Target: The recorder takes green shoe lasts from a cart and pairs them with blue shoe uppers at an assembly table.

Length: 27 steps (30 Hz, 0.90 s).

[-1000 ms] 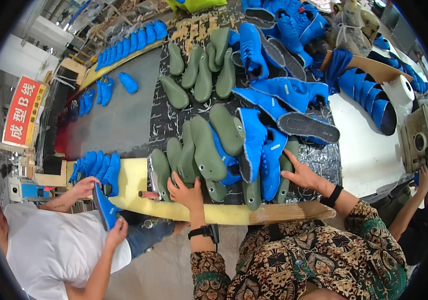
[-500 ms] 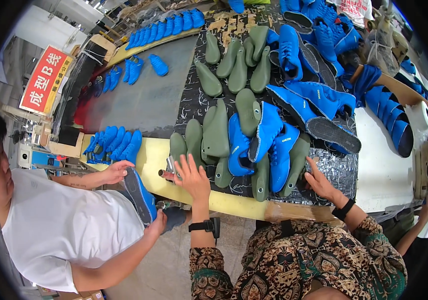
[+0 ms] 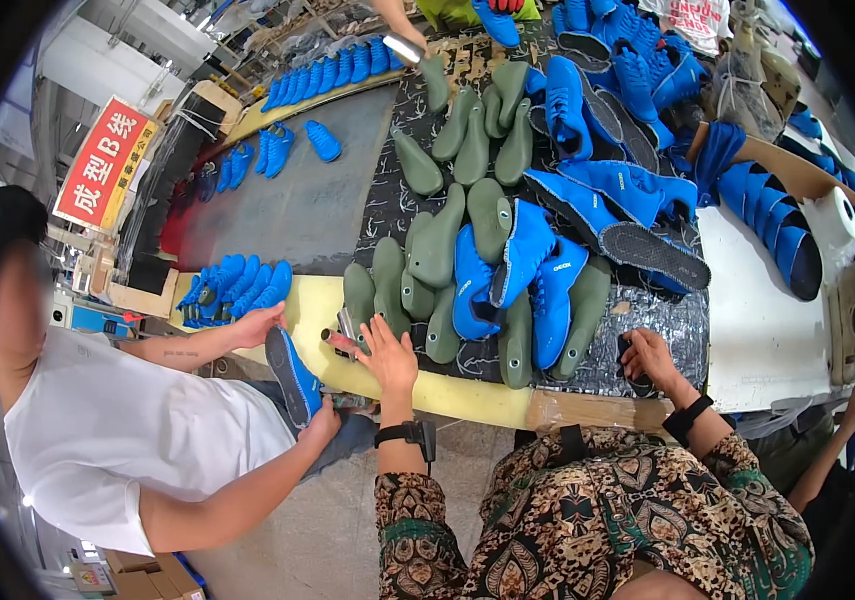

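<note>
My left hand is raised over the near left edge of the table, fingers spread and holding nothing. Beside its fingertips is a metal tube tool with a reddish section. My right hand hovers over the black covering, its fingers curled; a small dark shape shows under them, and I cannot make out what it is. Between my hands lie green shoe lasts and blue lace-up shoes with pale stitched edges. One last rests against the blue shoes.
At left, a co-worker holds a blue shoe. Another person's hand at the far edge holds a metal cylinder by a last. Shoe rows line the grey belt. Piled shoes and stacked blue uppers lie right.
My right hand has drawn off the green last and its fingers have curled. My left hand stays spread. A person's hand with a metal cylinder has appeared at the far edge.
</note>
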### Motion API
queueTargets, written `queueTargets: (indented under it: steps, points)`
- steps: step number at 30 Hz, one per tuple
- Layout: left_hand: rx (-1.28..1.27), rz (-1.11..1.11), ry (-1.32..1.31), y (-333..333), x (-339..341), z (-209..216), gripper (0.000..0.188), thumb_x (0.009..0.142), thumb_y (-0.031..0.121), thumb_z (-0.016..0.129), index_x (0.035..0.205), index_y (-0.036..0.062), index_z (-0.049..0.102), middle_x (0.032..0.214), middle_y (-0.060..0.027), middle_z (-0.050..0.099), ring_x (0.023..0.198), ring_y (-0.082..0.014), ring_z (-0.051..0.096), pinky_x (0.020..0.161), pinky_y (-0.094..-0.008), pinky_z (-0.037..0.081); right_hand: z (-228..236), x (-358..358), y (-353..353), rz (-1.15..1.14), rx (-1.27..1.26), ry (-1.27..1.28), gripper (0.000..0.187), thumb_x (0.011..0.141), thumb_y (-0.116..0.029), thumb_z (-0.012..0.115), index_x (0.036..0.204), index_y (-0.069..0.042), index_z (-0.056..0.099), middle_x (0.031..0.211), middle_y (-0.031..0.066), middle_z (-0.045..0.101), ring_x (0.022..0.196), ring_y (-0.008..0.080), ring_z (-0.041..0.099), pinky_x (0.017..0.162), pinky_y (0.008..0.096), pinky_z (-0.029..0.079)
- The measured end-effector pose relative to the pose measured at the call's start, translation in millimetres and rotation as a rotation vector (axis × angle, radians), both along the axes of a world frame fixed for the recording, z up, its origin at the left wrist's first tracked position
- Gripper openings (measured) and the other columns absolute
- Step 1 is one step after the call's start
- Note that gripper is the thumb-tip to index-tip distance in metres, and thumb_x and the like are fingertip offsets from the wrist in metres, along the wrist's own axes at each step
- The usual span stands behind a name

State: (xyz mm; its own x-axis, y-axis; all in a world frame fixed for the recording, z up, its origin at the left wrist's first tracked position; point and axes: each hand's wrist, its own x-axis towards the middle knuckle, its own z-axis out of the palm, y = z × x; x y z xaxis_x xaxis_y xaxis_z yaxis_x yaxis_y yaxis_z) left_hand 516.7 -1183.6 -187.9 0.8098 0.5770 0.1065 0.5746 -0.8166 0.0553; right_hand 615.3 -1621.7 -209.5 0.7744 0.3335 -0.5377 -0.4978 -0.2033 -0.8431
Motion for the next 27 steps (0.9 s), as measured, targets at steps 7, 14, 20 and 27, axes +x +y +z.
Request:
queueTargets:
  steps: [7, 14, 20, 27]
  points:
    - [0.027, 0.022, -0.036, -25, 21, 15, 0.063, 0.086, 0.029, 0.053, 0.137, 0.0014, 0.028, 0.144, -0.0151, 0.027, 0.135, -0.0327, 0.019, 0.101, -0.0587, 0.018, 4, 1, 0, 0.021, -0.026, -0.118, 0.029, 0.095, -0.024, 0.040, 0.092, 0.003, 0.051, 0.066, 0.0133, 0.058, 0.046, 0.0168, 0.058, 0.038, 0.0245, 0.044]
    - [-0.112, -0.074, 0.063, -32, 53, 21, 0.043, 0.090, 0.027, 0.047, 0.124, 0.0020, 0.048, 0.138, -0.0090, 0.038, 0.130, -0.0308, 0.031, 0.098, -0.0583, 0.024, -5, -2, 3, 0.014, -0.023, -0.069, 0.029, 0.095, -0.025, 0.041, 0.094, 0.003, 0.051, 0.066, 0.0125, 0.058, 0.046, 0.0171, 0.058, 0.038, 0.0253, 0.044]
    - [-0.124, -0.254, 0.011, -7, 100, 43, 0.044, 0.078, 0.011, 0.052, 0.122, 0.0065, 0.052, 0.136, -0.0078, 0.042, 0.129, -0.0304, 0.032, 0.097, -0.0576, 0.025, 3, 7, 5, 0.061, 0.001, -0.053, 0.030, 0.095, -0.024, 0.039, 0.097, 0.003, 0.052, 0.068, 0.0118, 0.058, 0.048, 0.0165, 0.058, 0.041, 0.0251, 0.045]
    - [0.012, -0.376, -0.316, -35, 62, 33, 0.042, 0.081, 0.003, 0.048, 0.123, 0.0018, 0.048, 0.132, -0.0163, 0.045, 0.125, -0.0326, 0.037, 0.097, -0.0492, 0.029, 0, 3, 5, 0.020, -0.028, -0.093, 0.026, 0.094, -0.022, 0.043, 0.092, 0.002, 0.052, 0.067, 0.0098, 0.058, 0.045, 0.0145, 0.056, 0.039, 0.0241, 0.043]
